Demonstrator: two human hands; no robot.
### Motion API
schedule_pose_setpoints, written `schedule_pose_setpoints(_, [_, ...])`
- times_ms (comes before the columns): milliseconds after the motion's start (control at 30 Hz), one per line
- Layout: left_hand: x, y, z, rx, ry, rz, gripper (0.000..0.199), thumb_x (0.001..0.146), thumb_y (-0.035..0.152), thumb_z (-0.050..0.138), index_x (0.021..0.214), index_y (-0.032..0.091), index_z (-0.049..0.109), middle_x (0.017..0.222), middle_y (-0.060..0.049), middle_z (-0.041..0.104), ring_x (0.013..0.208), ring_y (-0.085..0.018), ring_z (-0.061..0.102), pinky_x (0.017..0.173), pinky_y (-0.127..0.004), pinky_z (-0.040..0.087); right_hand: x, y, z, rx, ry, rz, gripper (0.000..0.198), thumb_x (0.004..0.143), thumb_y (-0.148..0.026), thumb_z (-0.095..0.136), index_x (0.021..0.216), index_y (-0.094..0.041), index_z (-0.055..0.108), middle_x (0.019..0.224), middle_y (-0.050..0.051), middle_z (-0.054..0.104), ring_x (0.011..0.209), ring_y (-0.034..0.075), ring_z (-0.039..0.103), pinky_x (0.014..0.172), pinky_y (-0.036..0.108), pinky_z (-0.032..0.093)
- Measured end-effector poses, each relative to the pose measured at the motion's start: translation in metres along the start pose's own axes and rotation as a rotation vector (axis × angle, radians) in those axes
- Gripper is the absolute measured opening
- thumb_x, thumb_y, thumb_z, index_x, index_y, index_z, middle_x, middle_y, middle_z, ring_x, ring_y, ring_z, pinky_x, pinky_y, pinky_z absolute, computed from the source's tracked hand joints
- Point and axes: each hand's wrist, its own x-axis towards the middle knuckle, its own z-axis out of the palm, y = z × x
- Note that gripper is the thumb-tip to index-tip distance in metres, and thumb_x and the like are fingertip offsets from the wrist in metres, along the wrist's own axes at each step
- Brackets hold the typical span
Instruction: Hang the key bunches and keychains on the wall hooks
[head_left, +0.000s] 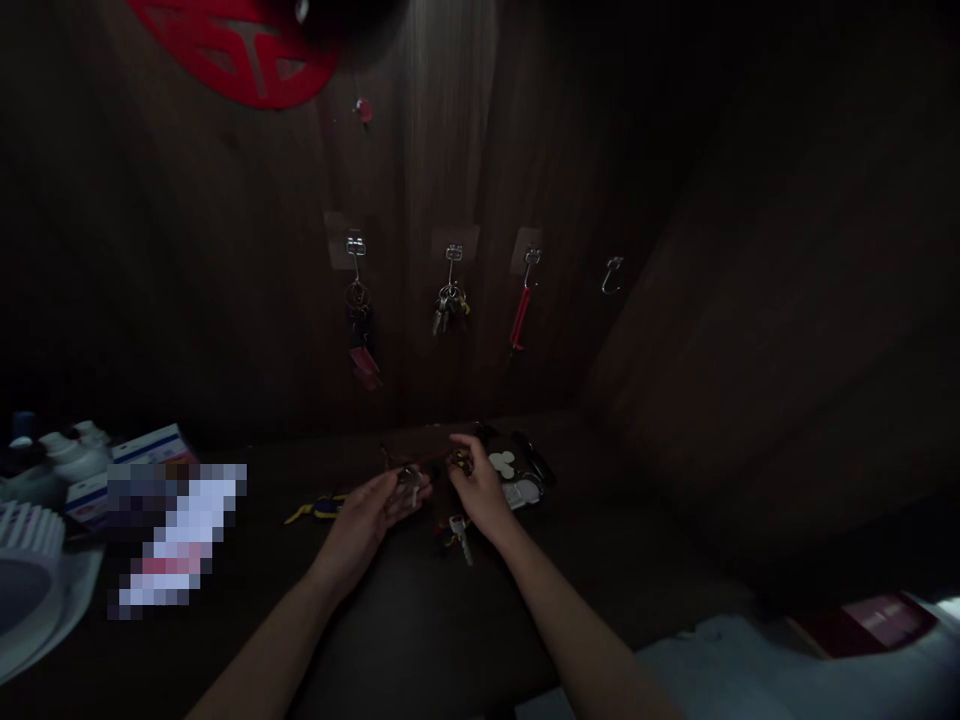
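Observation:
My left hand (364, 518) is low over the dark shelf, its fingers curled around silver keys (409, 484) on a ring. Just to the right, my right hand (481, 492) pinches a small brown-gold item (459, 461), too dark to name surely. Below it on the shelf lies another set of keys (460, 538) with a dark, coloured fob. A yellow-and-black strap (319, 508) is left of my left hand. Beside my right hand lie a white clover-shaped piece (502, 464), a pale silver oval object (525, 491) and a long black object (534, 457).
On the back wall hang keys with a pink tag (363, 350), a key bunch (450, 308) and a red strap (520, 320); a bare hook (613, 274) is farther right. White bottles (73, 455), boxes and a white basket (30, 570) crowd the left. Pale cloth (712, 665) lies lower right.

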Motion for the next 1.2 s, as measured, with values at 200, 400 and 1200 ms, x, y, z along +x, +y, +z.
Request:
schedule_pose_setpoints(200, [0.002, 0.0, -0.002, -0.004, 0.013, 0.032, 0.038, 0.073, 0.038, 0.066, 0.1, 0.012, 0.067, 0.101, -0.015, 0.071, 0.099, -0.027, 0.064, 0.093, -0.039, 0.043, 0.002, -0.001, -0.001, 0.138, 0.023, -0.008, 0.035, 0.073, -0.016, 0.049, 0.107, -0.022, 0.056, 0.101, 0.003, 0.063, 0.089, 0.017, 0.06, 0.073, 0.029, 0.048])
schedule_pose_setpoints(400, [0.002, 0.001, -0.003, 0.017, 0.013, 0.062, 0.035, 0.075, 0.037, 0.064, 0.099, 0.012, 0.068, 0.103, -0.014, 0.071, 0.1, -0.027, 0.063, 0.092, -0.037, 0.043, -0.001, -0.015, -0.004, 0.453, -0.007, -0.037, 0.035, 0.077, -0.03, 0.058, 0.11, -0.023, 0.053, 0.106, 0.006, 0.063, 0.07, 0.016, 0.065, 0.049, 0.024, 0.05])
schedule_pose_setpoints(1200, [0.0, 0.01, 0.006, 0.3, 0.108, 0.12, 0.034, 0.065, 0.049, 0.067, 0.057, 0.017, 0.058, 0.054, 0.004, 0.049, 0.052, -0.01, 0.042, 0.053, -0.021, 0.034, 0.035, -0.075, -0.054, -0.032, 0.06, -0.311, 0.017, 0.078, -0.036, 0.058, 0.085, -0.022, 0.065, 0.058, -0.002, 0.06, 0.058, 0.014, 0.058, 0.058, 0.024, 0.045])
